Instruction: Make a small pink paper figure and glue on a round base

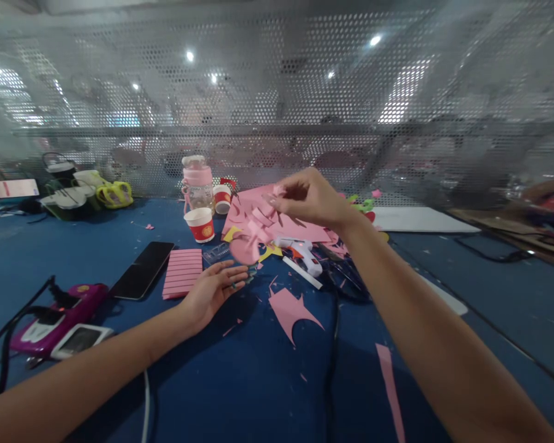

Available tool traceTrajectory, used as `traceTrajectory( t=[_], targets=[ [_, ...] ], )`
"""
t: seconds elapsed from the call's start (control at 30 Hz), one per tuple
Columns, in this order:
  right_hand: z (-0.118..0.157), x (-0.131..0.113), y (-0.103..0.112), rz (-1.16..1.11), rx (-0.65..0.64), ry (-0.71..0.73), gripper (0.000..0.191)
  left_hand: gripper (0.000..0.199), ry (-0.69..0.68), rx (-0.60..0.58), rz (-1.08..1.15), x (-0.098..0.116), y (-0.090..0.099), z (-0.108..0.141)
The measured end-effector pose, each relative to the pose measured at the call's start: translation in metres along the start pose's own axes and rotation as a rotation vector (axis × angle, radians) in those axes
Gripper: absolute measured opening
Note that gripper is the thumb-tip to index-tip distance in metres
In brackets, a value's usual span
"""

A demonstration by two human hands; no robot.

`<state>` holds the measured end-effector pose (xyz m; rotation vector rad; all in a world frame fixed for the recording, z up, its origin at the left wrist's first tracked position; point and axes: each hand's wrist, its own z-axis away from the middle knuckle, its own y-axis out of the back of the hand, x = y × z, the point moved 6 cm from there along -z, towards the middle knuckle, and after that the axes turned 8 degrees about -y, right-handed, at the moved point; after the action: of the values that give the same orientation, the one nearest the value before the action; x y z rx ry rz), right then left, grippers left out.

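My right hand [307,195] pinches a pink paper craft [261,224] made of curled strips and a round disc. It hangs in the air above the table, its lower part slightly blurred. Palm up and fingers spread, my left hand [215,289] is just below and left of the disc with nothing in it. Behind the craft lie pink paper sheets [305,231]. A white glue gun [307,252] with an orange trigger rests under my right wrist, and a white stick [302,272] lies beside it. Nearer me is a jagged pink paper offcut [292,311].
Left of my hand are a pink lined pad [183,271], a black phone [143,269] and a purple power strip [58,323] with cables. Two paper cups [200,225] and a pink bottle [197,184] stand behind. A perforated metal screen [277,92] closes the back.
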<state>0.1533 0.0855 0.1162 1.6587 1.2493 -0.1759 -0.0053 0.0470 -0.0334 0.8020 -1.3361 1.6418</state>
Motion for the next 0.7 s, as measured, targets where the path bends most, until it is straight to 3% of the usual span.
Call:
traceTrajectory(
  t=[0.2,0.33,0.47,0.6,0.7],
  targets=[
    [-0.001,0.008,-0.005,0.082,-0.061,-0.041,0.036,0.031,-0.01,-0.037,0.046,0.0,0.0,-0.001],
    [0.0,0.008,-0.006,-0.122,-0.127,-0.072,0.03,0.025,-0.01,-0.058,0.056,-0.002,0.001,-0.003],
    [0.0,0.014,-0.004,-0.095,-0.133,-0.113,0.028,0.032,-0.01,-0.05,0.041,-0.001,0.0,-0.002],
    [-0.001,0.011,-0.006,-0.026,-0.124,-0.039,0.027,0.035,0.022,-0.019,0.04,0.002,-0.002,0.003],
    [-0.002,0.005,-0.013,0.054,-0.131,0.044,0.028,0.04,0.07,-0.121,0.12,0.003,-0.009,0.007]
  ],
)
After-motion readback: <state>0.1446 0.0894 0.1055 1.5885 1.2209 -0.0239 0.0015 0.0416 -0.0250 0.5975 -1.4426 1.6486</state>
